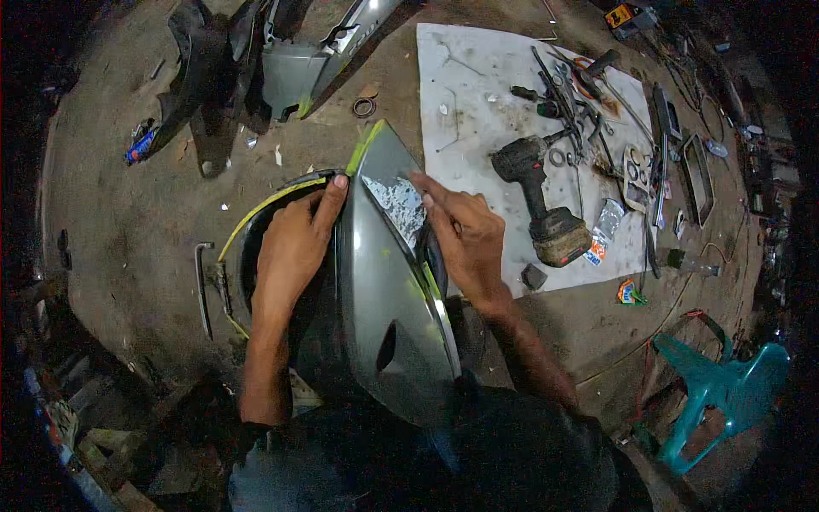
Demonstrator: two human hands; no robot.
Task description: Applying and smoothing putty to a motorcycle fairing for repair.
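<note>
- The gray panel [384, 290] stands between both hands, its lower end at the person's dark clothing, its tip left of the white sheet's [461, 175] left edge.
- The left hand [294, 243] lays its thumb on the panel's upper left rim; its other fingers are partly hidden, so I cannot tell whether they grip.
- The right hand [469, 230] has forefinger and thumb close together at the right side of the ragged pale patch [401, 205]; whether they pinch a flake, I cannot tell.
- A hard pull could tear the patch into small scraps, since its outline looks broken already.
- A slipping nail could scratch the gray surface; a light left hold could let the panel twist.
- A wide rightward swing could knock the drill [537, 192], which lies inside the sheet's left half with its battery toward the near edge.
- Tools crowd the sheet's far right part; its far left corner offers more room.
- Leftward, the bent bar [203, 290] lies on the floor [128, 256], with open ground beyond.
</note>
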